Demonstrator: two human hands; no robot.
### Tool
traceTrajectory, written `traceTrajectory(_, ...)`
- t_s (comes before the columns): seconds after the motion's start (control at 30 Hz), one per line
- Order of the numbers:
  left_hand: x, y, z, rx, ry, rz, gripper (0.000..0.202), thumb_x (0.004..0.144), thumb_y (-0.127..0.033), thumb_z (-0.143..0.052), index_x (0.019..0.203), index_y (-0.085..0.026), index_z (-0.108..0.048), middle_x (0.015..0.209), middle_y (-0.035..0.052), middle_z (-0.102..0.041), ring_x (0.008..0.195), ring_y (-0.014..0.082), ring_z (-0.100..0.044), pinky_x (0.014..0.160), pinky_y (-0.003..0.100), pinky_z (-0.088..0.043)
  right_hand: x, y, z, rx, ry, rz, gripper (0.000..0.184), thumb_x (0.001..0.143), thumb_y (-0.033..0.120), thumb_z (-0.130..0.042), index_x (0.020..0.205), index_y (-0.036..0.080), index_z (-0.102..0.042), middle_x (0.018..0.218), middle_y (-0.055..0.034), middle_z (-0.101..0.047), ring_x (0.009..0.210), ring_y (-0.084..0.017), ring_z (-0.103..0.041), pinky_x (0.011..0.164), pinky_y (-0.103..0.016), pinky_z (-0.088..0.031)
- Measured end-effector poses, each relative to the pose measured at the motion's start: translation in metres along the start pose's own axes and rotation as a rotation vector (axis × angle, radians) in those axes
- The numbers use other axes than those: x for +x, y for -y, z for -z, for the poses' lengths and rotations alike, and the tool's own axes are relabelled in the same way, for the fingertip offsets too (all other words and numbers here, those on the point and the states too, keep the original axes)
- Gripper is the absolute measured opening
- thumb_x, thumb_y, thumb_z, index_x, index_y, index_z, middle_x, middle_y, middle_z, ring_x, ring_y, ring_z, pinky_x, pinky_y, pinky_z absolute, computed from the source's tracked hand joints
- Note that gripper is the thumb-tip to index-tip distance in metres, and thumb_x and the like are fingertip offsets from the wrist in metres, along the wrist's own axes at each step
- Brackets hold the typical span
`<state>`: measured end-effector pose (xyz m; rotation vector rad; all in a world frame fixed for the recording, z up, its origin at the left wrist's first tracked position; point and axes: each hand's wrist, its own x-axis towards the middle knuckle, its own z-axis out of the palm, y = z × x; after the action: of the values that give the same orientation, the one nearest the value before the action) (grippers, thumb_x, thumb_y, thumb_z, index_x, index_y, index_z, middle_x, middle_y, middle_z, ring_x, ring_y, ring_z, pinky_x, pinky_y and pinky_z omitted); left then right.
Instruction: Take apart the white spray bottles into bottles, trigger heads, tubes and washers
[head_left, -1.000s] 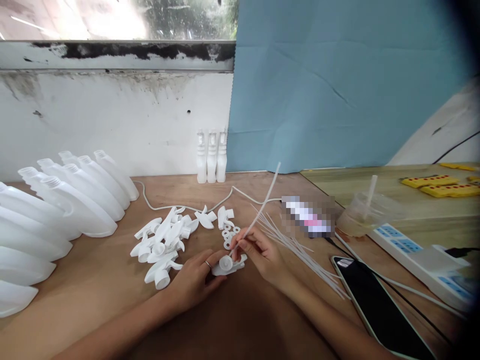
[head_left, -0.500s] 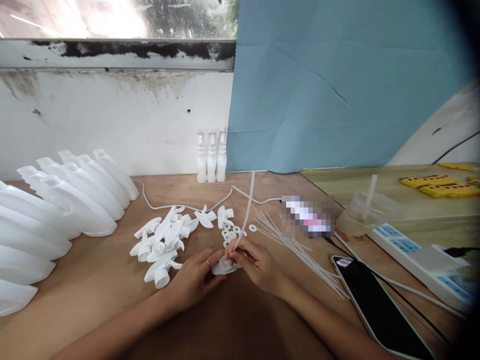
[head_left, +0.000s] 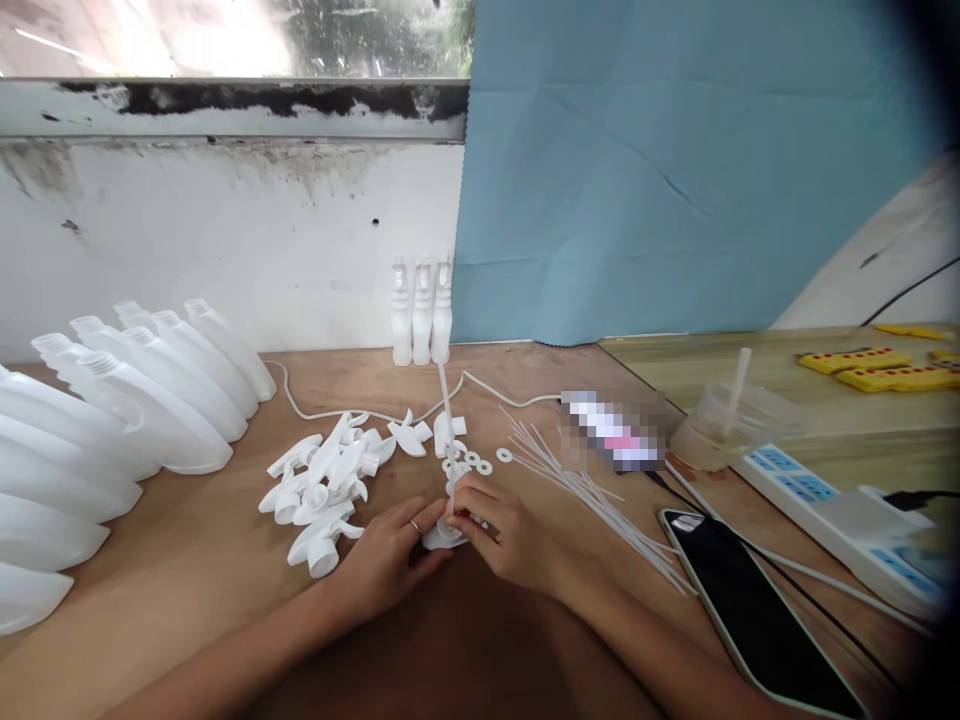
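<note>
My left hand (head_left: 394,550), with a ring on one finger, grips a white trigger spray head (head_left: 444,532) low over the table. Fingers of my right hand (head_left: 499,527) pinch a thin white tube (head_left: 448,420) near its lower end, which is at the spray head's opening; how deep it sits is hidden. The tube stands nearly upright, leaning slightly left. Just beyond my hands lie several small white washers (head_left: 471,458). A heap of white spray heads (head_left: 322,480) is left of them, and loose thin tubes (head_left: 592,490) lie to the right.
White bottles (head_left: 172,400) stand in rows at the left, and three small bottles (head_left: 422,315) stand by the wall. On the right are a phone (head_left: 750,610), a power strip (head_left: 795,480), a plastic cup (head_left: 712,425) and cables. A white cord (head_left: 330,415) crosses the back.
My right hand has moved slightly left, and the tube has swung from leaning right to nearly upright over the spray head. My left hand stays in place.
</note>
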<state>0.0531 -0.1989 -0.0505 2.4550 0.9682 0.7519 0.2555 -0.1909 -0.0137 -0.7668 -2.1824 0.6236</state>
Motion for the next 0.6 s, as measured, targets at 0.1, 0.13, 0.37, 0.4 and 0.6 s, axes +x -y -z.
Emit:
traceTrajectory(0.1, 0.000, 0.001, 0.000, 0.003, 0.003, 0.002, 0.046, 0.089, -0.028, -0.054, 0.133, -0.024, -0.044, 0.101, 0.0061, -0.061, 0.093, 0.0194, -0.060, 0.083, 0.032, -0.051, -0.003, 0.000, -0.006, -0.023, 0.002, -0.009, 0.016, 0.091, 0.014, -0.042, 0.077, 0.021, -0.044, 0.078, -0.0025, -0.049, 0.073, -0.016, -0.048, 0.067, -0.027, -0.041)
traceTrajectory(0.13, 0.000, 0.001, 0.000, 0.004, 0.006, 0.001, 0.045, 0.089, -0.029, -0.054, 0.132, -0.024, -0.044, 0.101, 0.0062, -0.061, 0.093, 0.0195, -0.060, 0.083, 0.032, -0.051, -0.003, 0.000, -0.007, -0.028, -0.005, -0.015, 0.016, 0.091, 0.014, -0.042, 0.077, 0.022, -0.043, 0.077, -0.0022, -0.048, 0.072, -0.016, -0.047, 0.066, -0.027, -0.041)
traceTrajectory(0.37, 0.000, -0.001, 0.002, -0.006, 0.014, 0.014, 0.046, 0.089, -0.027, -0.053, 0.134, -0.024, -0.042, 0.100, 0.0064, -0.061, 0.092, 0.0196, -0.060, 0.082, 0.032, -0.051, -0.001, 0.000, -0.010, -0.040, -0.024, -0.066, 0.018, 0.088, 0.013, -0.047, 0.071, 0.021, -0.044, 0.070, -0.0001, -0.049, 0.071, -0.017, -0.047, 0.069, -0.030, -0.040)
traceTrajectory(0.4, 0.000, -0.002, 0.003, -0.030, 0.019, 0.024, 0.046, 0.089, -0.026, -0.053, 0.133, -0.024, -0.042, 0.102, 0.0066, -0.061, 0.093, 0.0195, -0.060, 0.083, 0.032, -0.051, -0.001, -0.001, -0.009, -0.030, -0.032, -0.068, 0.018, 0.088, 0.014, -0.048, 0.071, 0.021, -0.047, 0.070, -0.0002, -0.050, 0.072, -0.017, -0.047, 0.071, -0.031, -0.040)
traceTrajectory(0.6, -0.001, -0.011, 0.006, -0.329, -0.123, 0.137, 0.034, 0.087, -0.024, -0.056, 0.121, -0.024, -0.049, 0.107, 0.0046, -0.063, 0.091, 0.0167, -0.062, 0.080, 0.029, -0.052, -0.007, -0.011, -0.004, 0.239, -0.139, -0.193, 0.043, 0.075, 0.031, -0.072, 0.112, 0.022, -0.053, 0.103, -0.0062, -0.057, 0.095, -0.021, -0.054, 0.085, -0.033, -0.044)
